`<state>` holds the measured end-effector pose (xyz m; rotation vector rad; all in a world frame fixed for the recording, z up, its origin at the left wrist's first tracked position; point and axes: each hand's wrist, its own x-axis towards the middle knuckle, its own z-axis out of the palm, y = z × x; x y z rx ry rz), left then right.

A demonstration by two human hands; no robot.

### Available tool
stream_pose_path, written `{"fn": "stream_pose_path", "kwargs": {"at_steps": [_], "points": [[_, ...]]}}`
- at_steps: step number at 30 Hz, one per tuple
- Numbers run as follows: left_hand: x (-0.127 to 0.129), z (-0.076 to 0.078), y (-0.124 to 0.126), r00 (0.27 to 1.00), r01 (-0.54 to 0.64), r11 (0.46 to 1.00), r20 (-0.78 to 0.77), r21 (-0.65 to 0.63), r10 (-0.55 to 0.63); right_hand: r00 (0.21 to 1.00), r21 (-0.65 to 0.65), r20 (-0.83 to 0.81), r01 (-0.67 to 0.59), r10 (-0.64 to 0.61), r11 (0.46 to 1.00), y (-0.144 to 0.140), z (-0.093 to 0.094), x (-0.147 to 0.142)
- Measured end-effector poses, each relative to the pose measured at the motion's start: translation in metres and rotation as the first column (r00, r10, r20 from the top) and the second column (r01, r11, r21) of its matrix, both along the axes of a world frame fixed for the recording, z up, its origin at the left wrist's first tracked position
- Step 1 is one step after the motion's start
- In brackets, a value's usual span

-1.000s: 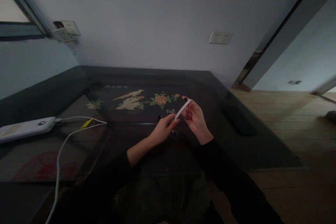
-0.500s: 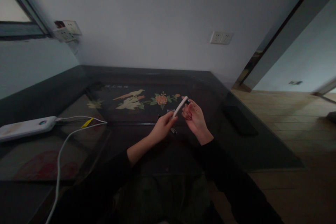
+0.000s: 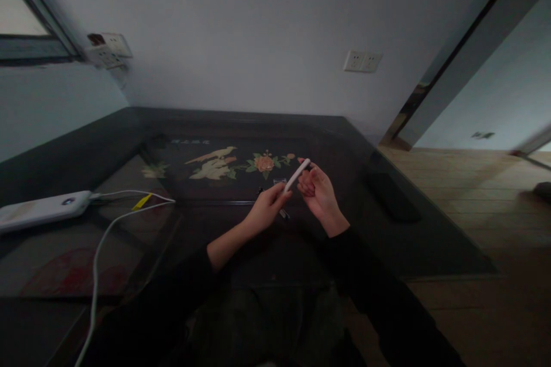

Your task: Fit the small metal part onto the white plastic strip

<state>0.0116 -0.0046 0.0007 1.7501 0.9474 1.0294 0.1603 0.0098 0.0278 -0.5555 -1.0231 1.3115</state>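
Note:
My left hand (image 3: 267,206) is closed around the lower end of a slim white pen-shaped stick (image 3: 297,175), which slants up and to the right. At its upper end, my right hand (image 3: 317,190) has its fingers curled in, with the index fingertip close behind the tip; whether it touches the stick I cannot tell. What the right fingers pinch, if anything, is hidden. Below the left hand, a small metallic item (image 3: 284,214) lies partly covered on the dark table (image 3: 275,258). A small clear piece (image 3: 279,181) shows just above the left fingers.
A white power bank (image 3: 45,209) with a white cable (image 3: 96,275) and yellow tag (image 3: 142,202) lies at the left. On the right is a flat black object (image 3: 395,198). The tabletop bears a bird-and-flower picture (image 3: 215,166). A wall with sockets (image 3: 363,61) stands behind.
The stick has tilted slightly and shifted a little right. A small dark thing that showed between its tip and my right fingers is now mostly out of sight.

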Motion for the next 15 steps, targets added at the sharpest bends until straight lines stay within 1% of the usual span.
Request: {"fn": "stream_pose_path", "kwargs": {"at_steps": [3,6,9,15], "points": [[-0.001,-0.002,0.003,0.999,-0.037,0.999,0.018,-0.008,0.037,1.000,-0.015,-0.011,-0.005,0.005,1.000,0.000,0.000,0.000],[-0.002,-0.003,0.004,0.999,-0.046,0.999,0.025,-0.016,0.046,0.999,-0.030,-0.028,-0.015,0.014,0.999,0.000,-0.001,0.000],[-0.001,-0.003,0.002,0.999,-0.022,1.000,0.026,-0.020,0.023,0.999,-0.026,-0.047,-0.022,0.021,0.999,0.000,-0.002,0.000],[0.002,0.002,-0.006,0.999,0.049,0.999,0.011,-0.005,-0.049,1.000,-0.027,-0.018,0.006,-0.006,1.000,0.001,-0.002,0.001]]}}
